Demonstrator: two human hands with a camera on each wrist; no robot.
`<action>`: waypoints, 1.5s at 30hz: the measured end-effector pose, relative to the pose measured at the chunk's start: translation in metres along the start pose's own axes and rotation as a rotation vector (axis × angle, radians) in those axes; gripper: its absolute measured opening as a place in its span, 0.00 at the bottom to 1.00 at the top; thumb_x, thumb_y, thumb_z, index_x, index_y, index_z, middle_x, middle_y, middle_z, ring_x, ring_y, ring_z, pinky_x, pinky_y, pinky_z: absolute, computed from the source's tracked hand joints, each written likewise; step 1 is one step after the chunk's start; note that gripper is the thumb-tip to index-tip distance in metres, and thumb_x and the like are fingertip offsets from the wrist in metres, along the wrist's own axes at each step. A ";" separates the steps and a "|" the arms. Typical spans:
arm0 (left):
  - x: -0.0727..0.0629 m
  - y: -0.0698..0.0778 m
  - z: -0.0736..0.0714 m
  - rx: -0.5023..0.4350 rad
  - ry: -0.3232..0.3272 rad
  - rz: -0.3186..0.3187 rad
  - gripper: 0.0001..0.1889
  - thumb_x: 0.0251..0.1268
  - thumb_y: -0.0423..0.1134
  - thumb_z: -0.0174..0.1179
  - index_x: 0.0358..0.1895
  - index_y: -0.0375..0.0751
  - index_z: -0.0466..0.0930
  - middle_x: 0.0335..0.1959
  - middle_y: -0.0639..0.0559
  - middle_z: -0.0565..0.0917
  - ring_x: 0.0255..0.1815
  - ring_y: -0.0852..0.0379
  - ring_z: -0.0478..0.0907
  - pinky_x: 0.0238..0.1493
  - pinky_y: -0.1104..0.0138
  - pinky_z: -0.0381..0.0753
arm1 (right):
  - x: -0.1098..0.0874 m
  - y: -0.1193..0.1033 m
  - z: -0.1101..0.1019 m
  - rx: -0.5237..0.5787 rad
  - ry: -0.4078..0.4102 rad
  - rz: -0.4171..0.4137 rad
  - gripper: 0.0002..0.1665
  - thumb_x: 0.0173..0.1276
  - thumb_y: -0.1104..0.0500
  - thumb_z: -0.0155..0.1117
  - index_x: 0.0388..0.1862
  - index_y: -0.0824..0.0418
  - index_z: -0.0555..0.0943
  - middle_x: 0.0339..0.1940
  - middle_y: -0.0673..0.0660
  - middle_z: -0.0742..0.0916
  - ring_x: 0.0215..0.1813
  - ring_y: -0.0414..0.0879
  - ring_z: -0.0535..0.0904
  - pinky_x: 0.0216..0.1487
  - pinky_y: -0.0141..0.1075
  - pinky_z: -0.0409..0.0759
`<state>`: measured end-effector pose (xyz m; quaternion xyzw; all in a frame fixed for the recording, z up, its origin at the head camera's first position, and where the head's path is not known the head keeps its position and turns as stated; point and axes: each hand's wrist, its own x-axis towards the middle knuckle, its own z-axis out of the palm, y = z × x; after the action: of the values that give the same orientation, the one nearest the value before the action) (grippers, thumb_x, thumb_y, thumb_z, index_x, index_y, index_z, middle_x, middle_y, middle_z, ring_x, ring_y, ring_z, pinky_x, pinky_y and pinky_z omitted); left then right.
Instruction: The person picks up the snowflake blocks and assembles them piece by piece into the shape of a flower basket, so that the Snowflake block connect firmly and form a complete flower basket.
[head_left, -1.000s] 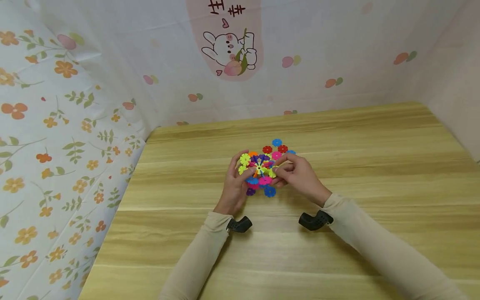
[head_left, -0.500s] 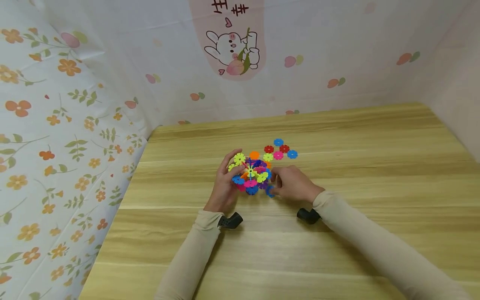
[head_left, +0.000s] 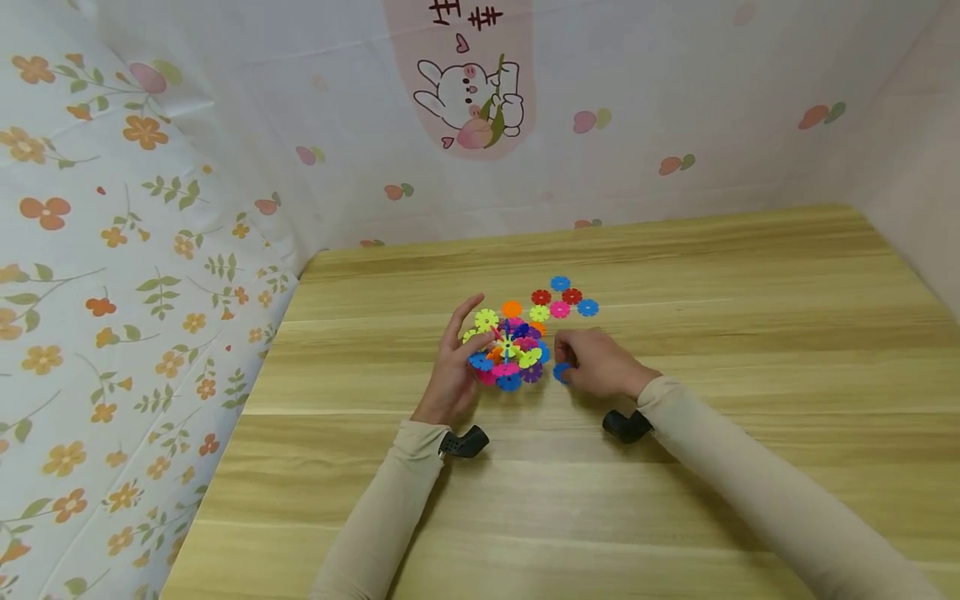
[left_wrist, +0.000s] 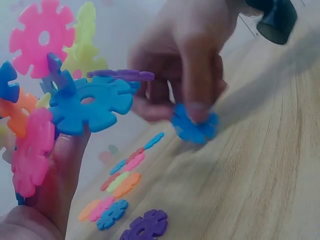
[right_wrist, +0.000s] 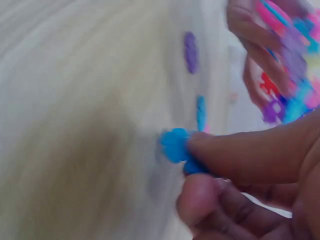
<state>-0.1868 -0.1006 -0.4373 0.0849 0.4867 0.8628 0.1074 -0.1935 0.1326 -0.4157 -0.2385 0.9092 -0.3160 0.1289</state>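
My left hand (head_left: pixel 450 367) holds a round cluster (head_left: pixel 507 346) of interlocked, notched plastic flower discs in blue, pink, lime, orange and purple. Its thumb lies over the near side of the cluster, while the index finger sticks up behind. To the right of it, my right hand (head_left: pixel 602 362) pinches a single blue flower disc (head_left: pixel 562 372) between thumb and fingers. The left wrist view shows this blue disc (left_wrist: pixel 192 131) tilted close over the table, under the right thumb. In the right wrist view the thumb covers part of the disc (right_wrist: pixel 174 144).
Behind the cluster, loose flower discs lie flat on the wooden table (head_left: pixel 750 350), among them a red disc (head_left: pixel 572 296), a pink disc (head_left: pixel 559 309) and an orange disc (head_left: pixel 512 309). A purple disc (left_wrist: pixel 145 227) lies nearer. Printed cloth (head_left: pixel 675 100) hangs beyond the table's back edge.
My right hand has left the cluster, come down to the blue disc on the table, and drawn it right. The left hand has shifted slightly left with the cluster, uncovering loose discs behind.
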 end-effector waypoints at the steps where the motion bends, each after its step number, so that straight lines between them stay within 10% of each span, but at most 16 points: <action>1: 0.000 -0.001 0.000 0.001 -0.003 0.005 0.29 0.74 0.28 0.51 0.74 0.54 0.62 0.78 0.36 0.42 0.34 0.63 0.77 0.32 0.75 0.82 | -0.002 0.002 -0.003 0.040 0.029 0.002 0.10 0.60 0.70 0.68 0.33 0.63 0.74 0.27 0.53 0.78 0.30 0.46 0.72 0.32 0.35 0.72; 9: 0.002 -0.009 0.002 0.077 0.014 -0.006 0.31 0.75 0.31 0.50 0.75 0.62 0.59 0.77 0.43 0.42 0.36 0.63 0.75 0.27 0.76 0.76 | -0.009 -0.003 -0.025 0.375 0.218 -0.024 0.04 0.68 0.69 0.64 0.40 0.68 0.78 0.30 0.60 0.82 0.25 0.59 0.80 0.28 0.41 0.84; 15: 0.003 -0.013 0.007 0.108 0.010 -0.011 0.34 0.74 0.31 0.51 0.76 0.64 0.54 0.68 0.38 0.54 0.38 0.61 0.75 0.32 0.72 0.81 | -0.011 -0.009 -0.028 0.428 0.301 -0.011 0.05 0.68 0.67 0.65 0.40 0.68 0.79 0.30 0.64 0.84 0.24 0.58 0.81 0.28 0.42 0.84; 39: 0.006 -0.018 0.026 0.373 0.019 0.008 0.37 0.69 0.32 0.59 0.74 0.67 0.56 0.61 0.42 0.67 0.62 0.51 0.66 0.55 0.66 0.78 | -0.016 -0.007 -0.022 0.421 0.308 -0.016 0.03 0.65 0.70 0.67 0.35 0.70 0.80 0.27 0.66 0.86 0.22 0.57 0.83 0.25 0.41 0.84; 45: 0.007 -0.018 0.018 0.317 0.021 -0.025 0.31 0.72 0.33 0.56 0.75 0.48 0.58 0.64 0.43 0.65 0.55 0.51 0.71 0.53 0.67 0.78 | -0.011 -0.005 -0.023 0.455 0.249 -0.009 0.05 0.69 0.65 0.64 0.38 0.69 0.81 0.26 0.63 0.85 0.24 0.58 0.83 0.26 0.42 0.84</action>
<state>-0.1871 -0.0751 -0.4435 0.0858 0.6187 0.7747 0.0982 -0.1913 0.1471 -0.3938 -0.1668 0.8225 -0.5399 0.0651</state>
